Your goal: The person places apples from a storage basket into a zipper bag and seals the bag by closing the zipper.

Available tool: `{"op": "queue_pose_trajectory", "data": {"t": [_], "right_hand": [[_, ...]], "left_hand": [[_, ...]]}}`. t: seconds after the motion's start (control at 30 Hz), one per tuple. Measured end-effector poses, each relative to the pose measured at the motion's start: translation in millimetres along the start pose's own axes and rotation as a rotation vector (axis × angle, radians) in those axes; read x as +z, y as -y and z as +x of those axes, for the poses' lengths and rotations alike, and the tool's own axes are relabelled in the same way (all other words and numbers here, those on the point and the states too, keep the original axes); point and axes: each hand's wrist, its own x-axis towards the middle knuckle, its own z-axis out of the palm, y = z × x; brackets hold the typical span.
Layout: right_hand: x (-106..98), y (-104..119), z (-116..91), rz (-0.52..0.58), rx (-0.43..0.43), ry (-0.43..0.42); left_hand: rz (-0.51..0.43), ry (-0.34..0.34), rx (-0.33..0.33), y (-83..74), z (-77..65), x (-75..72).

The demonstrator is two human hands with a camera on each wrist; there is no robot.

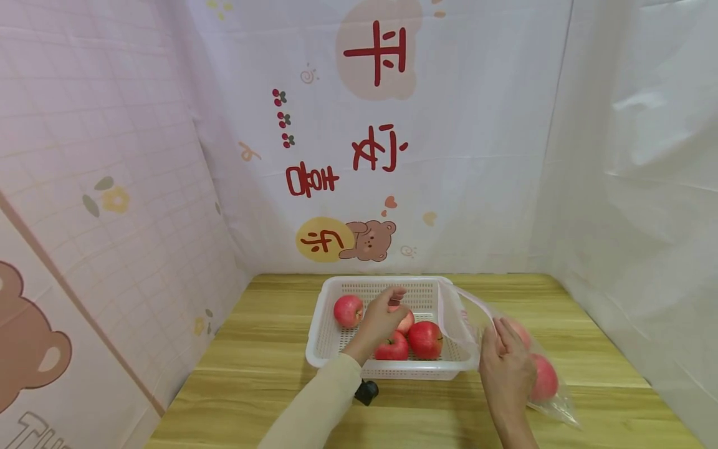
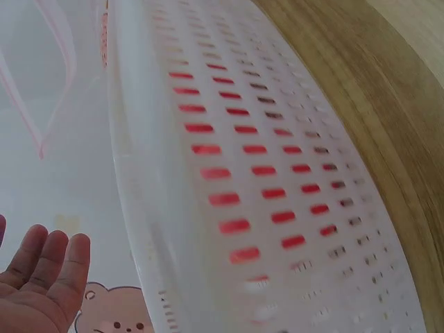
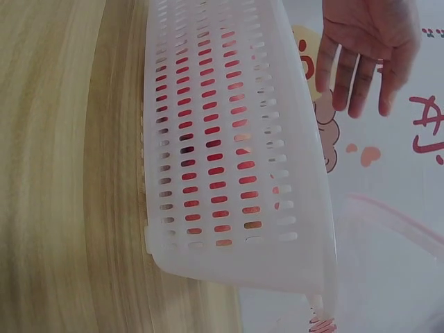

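Note:
Over the white perforated basket (image 1: 392, 372) my left hand (image 1: 384, 318) hovers, its fingers loosely extended and nothing in them. Below and around it several red apples (image 1: 426, 340) lie in the basket; one is partly covered by the hand. My right hand (image 1: 507, 368) grips the edge of a clear plastic bag (image 1: 563, 408) with a pink strip along its mouth, right of the basket. Two apples (image 1: 543, 377) show inside the bag, and its mouth gapes toward the basket, overlapping the right rim. In the right wrist view the left hand (image 3: 368, 48) appears with straight fingers.
The wood-grain table (image 1: 252, 349) extends on both sides of the basket. A white printed cloth (image 1: 477, 125) with a bear and red characters hangs behind, with more cloth at the left and right. A small black object (image 1: 367, 391) shows beside the left sleeve.

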Motion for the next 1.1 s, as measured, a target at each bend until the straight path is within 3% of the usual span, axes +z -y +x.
{"op": "queue_pose_trajectory", "data": {"t": [0.23, 0.47, 0.63, 1.1], "right_hand": [[-0.6, -0.1, -0.9, 0.006, 0.004, 0.006], [-1.7, 2.4, -2.1, 0.004, 0.025, 0.020], [-2.0, 3.2, -3.6, -0.006, 0.019, 0.022], [-2.4, 4.2, -3.3, -0.014, 0.047, 0.029]], "left_hand": [[0.020, -0.001, 0.001, 16.2, -2.2, -16.6], [0.053, 0.010, -0.050, 28.5, -6.0, -28.9], [0.052, 0.005, -0.042, 32.6, -9.7, -33.3], [0.090, 0.044, -0.121, 46.4, -13.4, -35.7]]}}
